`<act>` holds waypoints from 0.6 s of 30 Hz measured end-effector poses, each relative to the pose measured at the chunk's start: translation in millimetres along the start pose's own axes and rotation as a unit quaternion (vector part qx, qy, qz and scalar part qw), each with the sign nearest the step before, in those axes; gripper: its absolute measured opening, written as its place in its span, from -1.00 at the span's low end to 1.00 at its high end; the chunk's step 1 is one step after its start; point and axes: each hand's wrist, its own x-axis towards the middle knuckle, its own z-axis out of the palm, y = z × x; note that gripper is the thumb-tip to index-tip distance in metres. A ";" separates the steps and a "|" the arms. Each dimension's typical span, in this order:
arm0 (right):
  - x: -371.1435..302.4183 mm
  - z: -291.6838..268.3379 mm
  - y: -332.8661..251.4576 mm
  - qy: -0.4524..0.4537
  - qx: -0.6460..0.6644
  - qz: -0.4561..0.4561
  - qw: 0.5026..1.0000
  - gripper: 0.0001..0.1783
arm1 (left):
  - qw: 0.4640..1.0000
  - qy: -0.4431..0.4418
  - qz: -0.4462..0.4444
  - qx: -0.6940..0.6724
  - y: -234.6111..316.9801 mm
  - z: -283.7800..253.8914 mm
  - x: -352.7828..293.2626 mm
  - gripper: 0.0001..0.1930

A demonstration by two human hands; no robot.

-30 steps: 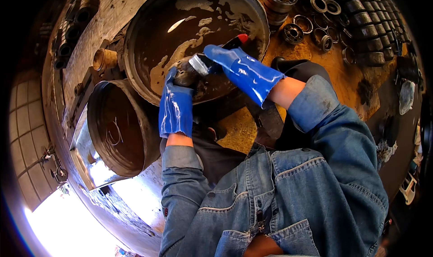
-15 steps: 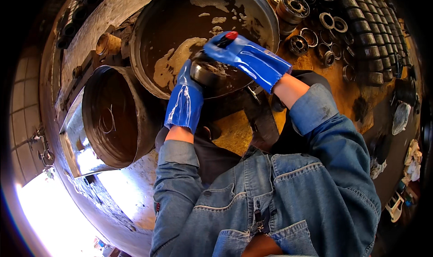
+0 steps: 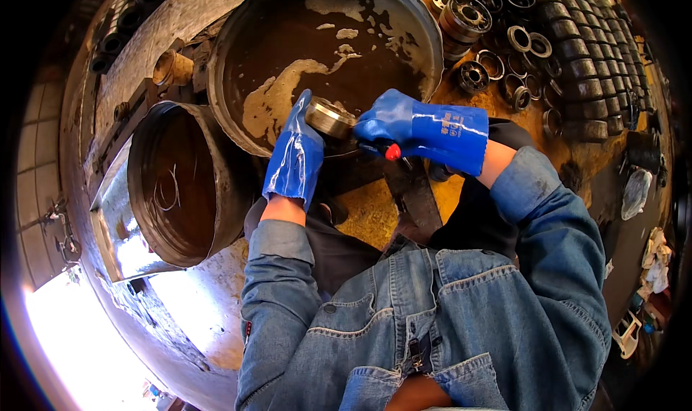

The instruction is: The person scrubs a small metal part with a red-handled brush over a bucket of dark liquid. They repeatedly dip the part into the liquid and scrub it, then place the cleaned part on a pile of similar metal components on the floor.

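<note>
Both my hands wear wet blue rubber gloves. My left hand [image 3: 295, 155] grips a round metal bearing ring [image 3: 328, 117] and holds it at the near rim of a large round basin [image 3: 238, 47] of dark brown liquid with pale foam. My right hand [image 3: 407, 126] is closed on a small tool with a red tip [image 3: 392, 151], pressed against the ring's right side. My denim sleeves run down to the lower edge.
A tipped rusty drum [image 3: 184, 184] lies left of the basin on a metal tray [image 3: 115, 223]. Several metal bearings and rings [image 3: 497, 47] and rows of dark cylindrical parts [image 3: 584, 58] cover the oily bench at the right. Bright light glares at the lower left.
Both hands have come nearer to me, out over the basin's near rim. The ring now shows its top face, and my right hand sits more level beside it.
</note>
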 end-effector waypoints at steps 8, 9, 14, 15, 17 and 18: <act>-12.6 27.1 50.7 0.174 0.171 0.415 0.877 -0.61 | 0.946 -0.028 -0.005 0.322 -1.1 6.7 -13.9 -0.24; -11.0 26.2 57.2 0.166 0.188 0.447 0.859 -0.58 | 0.919 -0.038 -0.003 0.392 -2.4 11.6 -14.5 -0.24; -2.0 36.1 69.0 0.251 0.320 0.432 0.805 -0.56 | 0.575 -0.061 0.166 0.798 9.3 41.3 -42.0 -0.22; 8.6 24.0 60.1 0.228 0.346 0.428 0.803 -0.57 | 0.535 -0.074 0.183 0.822 10.0 37.9 -42.5 -0.18; 17.3 21.4 56.3 0.201 0.374 0.387 0.819 -0.59 | 0.521 -0.097 0.196 0.825 13.0 39.5 -44.6 -0.18; 18.1 21.1 58.8 0.165 0.350 0.387 0.837 -0.59 | 0.513 -0.111 0.204 0.826 14.3 44.2 -46.4 -0.18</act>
